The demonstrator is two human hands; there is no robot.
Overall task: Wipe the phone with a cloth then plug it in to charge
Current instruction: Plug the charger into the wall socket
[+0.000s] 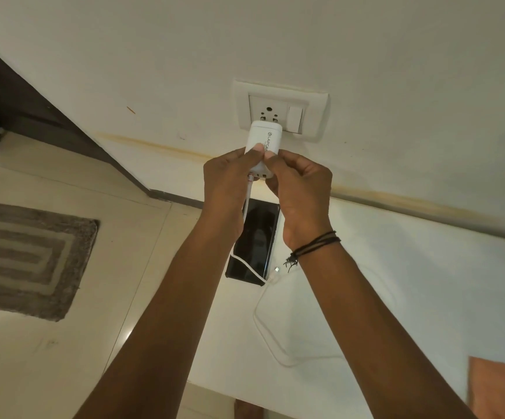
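Note:
A white charger adapter (263,137) is pressed against the lower part of the wall socket (280,108). My left hand (225,182) and my right hand (301,182) both grip the adapter's lower half, thumbs on its face. A white cable (271,325) runs from the adapter's underside down across the black phone (254,241), which lies screen up on the white table (396,297) under my hands. The cable loops over the table and its free plug end (277,270) lies beside the phone's lower right corner, apart from it.
An orange cloth (494,388) lies at the table's right front. The socket plate has a white switch (295,117) to the right of the holes. On the floor to the left lies a grey patterned mat (27,258), with dark furniture (18,92) behind it.

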